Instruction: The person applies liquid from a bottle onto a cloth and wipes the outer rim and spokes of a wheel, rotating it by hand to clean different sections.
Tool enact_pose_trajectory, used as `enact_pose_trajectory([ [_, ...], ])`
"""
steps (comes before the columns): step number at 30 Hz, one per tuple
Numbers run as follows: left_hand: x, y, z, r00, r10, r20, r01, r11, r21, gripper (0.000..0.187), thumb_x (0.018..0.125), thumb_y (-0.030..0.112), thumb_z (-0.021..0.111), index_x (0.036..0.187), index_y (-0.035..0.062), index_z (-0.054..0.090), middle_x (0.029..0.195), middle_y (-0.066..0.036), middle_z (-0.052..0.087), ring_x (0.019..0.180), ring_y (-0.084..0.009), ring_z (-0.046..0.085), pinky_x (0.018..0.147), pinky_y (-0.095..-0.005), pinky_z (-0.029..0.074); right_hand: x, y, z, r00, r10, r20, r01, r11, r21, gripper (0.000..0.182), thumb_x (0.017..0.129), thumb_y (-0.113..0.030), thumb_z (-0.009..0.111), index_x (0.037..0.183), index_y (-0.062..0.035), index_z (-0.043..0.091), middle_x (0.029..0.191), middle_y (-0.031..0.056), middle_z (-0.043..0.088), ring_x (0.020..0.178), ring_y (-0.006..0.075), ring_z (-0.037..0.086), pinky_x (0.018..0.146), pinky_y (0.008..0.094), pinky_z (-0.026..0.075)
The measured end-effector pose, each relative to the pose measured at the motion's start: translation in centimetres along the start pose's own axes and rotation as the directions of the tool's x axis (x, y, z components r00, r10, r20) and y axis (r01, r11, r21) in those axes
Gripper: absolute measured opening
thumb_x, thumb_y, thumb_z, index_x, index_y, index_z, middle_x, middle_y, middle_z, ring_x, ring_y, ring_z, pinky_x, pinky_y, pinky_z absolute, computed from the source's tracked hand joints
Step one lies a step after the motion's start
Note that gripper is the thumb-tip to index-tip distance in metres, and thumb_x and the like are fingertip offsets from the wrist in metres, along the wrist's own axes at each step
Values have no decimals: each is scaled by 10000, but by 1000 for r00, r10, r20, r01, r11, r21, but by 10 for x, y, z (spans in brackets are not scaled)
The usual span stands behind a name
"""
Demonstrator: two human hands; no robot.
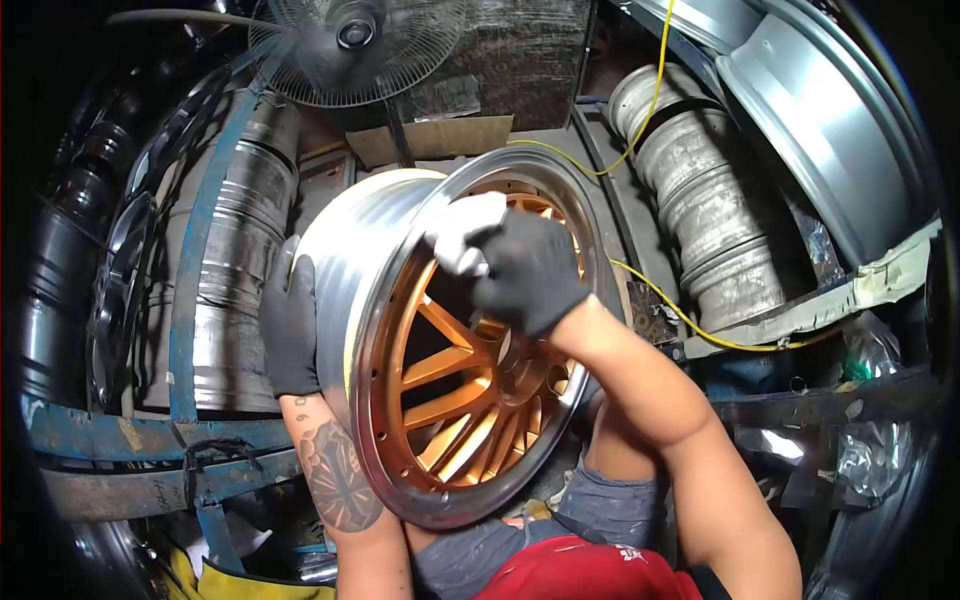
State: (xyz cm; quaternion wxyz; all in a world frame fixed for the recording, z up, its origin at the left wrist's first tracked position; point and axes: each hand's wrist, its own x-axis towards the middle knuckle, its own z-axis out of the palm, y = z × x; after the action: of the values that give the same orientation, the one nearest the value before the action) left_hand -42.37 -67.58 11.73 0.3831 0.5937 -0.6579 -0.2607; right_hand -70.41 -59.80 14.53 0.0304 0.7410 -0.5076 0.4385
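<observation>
A wheel rim (372, 250) with a polished silver barrel and bronze spokes stands tilted on its edge in front of my lap. My left hand (290, 335), in a dark glove, grips the rear edge of the barrel on the left side. A crumpled white cloth (466, 228) is bunched in my right hand (535, 270), also gloved. This hand is closed and slightly blurred, over the upper part of the wheel's face, with the cloth near the inner lip. The hand hides some of the upper spokes.
A fan (355, 35) stands at the back, before a dark board (500, 60). Stacked metal rims lie left (238, 270) and right (700, 190). A yellow cord (665, 300) runs past the wheel's right side. A blue metal frame (195, 270) crosses the left; a large silver rim (820, 110) stands upper right.
</observation>
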Motion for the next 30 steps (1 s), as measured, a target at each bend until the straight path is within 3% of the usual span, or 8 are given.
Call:
enact_pose_trajectory([
  [5, 14, -29, -3, 986, 167, 6, -167, 983, 76, 484, 1044, 269, 509, 1417, -35, 562, 1378, -218, 626, 1234, -276, 614, 1051, -361, 460, -17, -52, 11, 969, -100, 226, 73, 990, 124, 179, 751, -248, 729, 843, -94, 716, 746, 156, 666, 704, 361, 688, 646, 462, 548],
  [8, 13, -22, -1, 1000, 0, 11, 1, 997, -80, 471, 1047, 243, 513, 1417, -45, 558, 1375, -221, 624, 1240, -280, 611, 1062, -361, 460, 17, -9, -2, 932, 286, 223, -295, 956, 6, 220, 754, -290, 737, 802, -76, 720, 815, 174, 693, 721, 366, 704, 646, 458, 574],
  [12, 18, -39, -6, 999, 45, -9, -45, 999, -8, 472, 1051, 243, 517, 1421, -48, 550, 1380, -221, 622, 1230, -288, 618, 1058, -363, 463, 2, -36, 17, 967, -65, 247, 82, 995, -60, 217, 748, -283, 738, 756, -67, 714, 702, 174, 653, 638, 364, 684, 610, 458, 558],
  [18, 11, -38, -10, 1000, -26, 5, 26, 999, 30, 459, 1046, 249, 498, 1394, -40, 573, 1346, -237, 639, 1208, -305, 634, 1043, -386, 473, 25, 9, 16, 934, 296, 201, -280, 954, -103, 309, 811, -394, 752, 948, -117, 762, 910, 151, 721, 827, 334, 727, 727, 449, 585],
  [21, 10, -37, -9, 1000, 11, -16, -11, 999, 46, 458, 1044, 241, 495, 1398, -39, 571, 1347, -235, 640, 1205, -303, 635, 1037, -381, 476, 4, -18, 25, 988, -2, 156, -9, 997, 72, 253, 837, -351, 730, 949, -126, 764, 887, 142, 719, 801, 337, 721, 719, 470, 573],
  [24, 0, -32, -13, 1000, 11, -21, -10, 999, 32, 455, 1037, 231, 513, 1400, -37, 572, 1354, -233, 638, 1213, -297, 633, 1035, -374, 478, 23, 20, 6, 866, 341, 366, -348, 936, -51, 211, 831, -302, 722, 942, -126, 759, 827, 131, 701, 770, 357, 717, 714, 474, 568],
  [28, 1, -40, -11, 995, -50, -84, 52, 998, 22, 442, 1040, 231, 529, 1398, -22, 584, 1391, -212, 624, 1234, -273, 622, 1037, -364, 471, 2, -27, 20, 994, 26, 108, -41, 990, 132, 249, 770, -310, 738, 883, -90, 757, 830, 192, 701, 744, 351, 701, 686, 445, 558],
  [30, 4, -54, -12, 993, 111, -50, -102, 984, 148, 451, 1043, 255, 531, 1398, -18, 585, 1386, -214, 627, 1240, -286, 621, 1041, -367, 469, 1, -30, 20, 947, 177, 267, -209, 973, 95, 236, 766, -303, 743, 870, -91, 756, 843, 184, 709, 726, 344, 699, 689, 444, 563],
])
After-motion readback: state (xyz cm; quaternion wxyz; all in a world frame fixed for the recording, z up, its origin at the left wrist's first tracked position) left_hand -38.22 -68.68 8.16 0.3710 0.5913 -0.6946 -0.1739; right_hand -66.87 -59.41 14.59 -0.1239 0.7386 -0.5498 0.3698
